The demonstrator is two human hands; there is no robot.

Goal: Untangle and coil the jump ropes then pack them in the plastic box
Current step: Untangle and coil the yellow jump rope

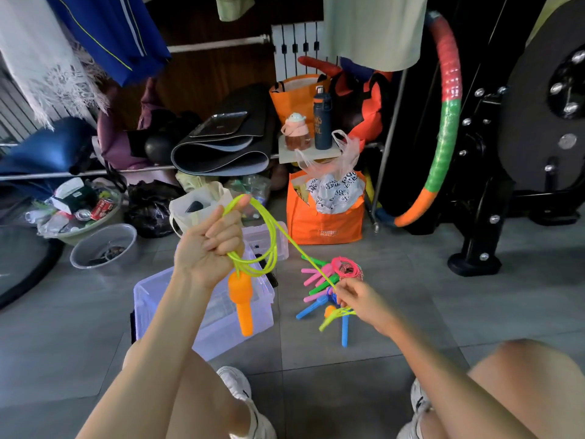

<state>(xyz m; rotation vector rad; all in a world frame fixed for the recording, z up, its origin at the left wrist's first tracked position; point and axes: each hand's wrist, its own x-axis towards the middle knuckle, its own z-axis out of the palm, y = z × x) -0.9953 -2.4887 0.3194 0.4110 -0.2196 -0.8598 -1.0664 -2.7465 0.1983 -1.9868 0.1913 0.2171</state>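
Rope (273, 239), lime-yellow, hangs in loops from my left hand (209, 248), which is fisted around the strands at the middle of the view. Its orange handle (242, 299) dangles just below that fist, in front of the clear box (148, 299) on the floor at 7 o'clock from it. One strand runs taut toward 4 o'clock to my right hand (354, 296), whose fingertips pinch it, with more yellow loops bunched under the palm. Just beyond that hand, at 11 o'clock from it, the other ropes lie heaped on the floor: pink, green and blue handles (313, 293) fanned out, and a pink coil (347, 267) on top. An orange bag (326, 223) stands beyond the heap at 12 o'clock.
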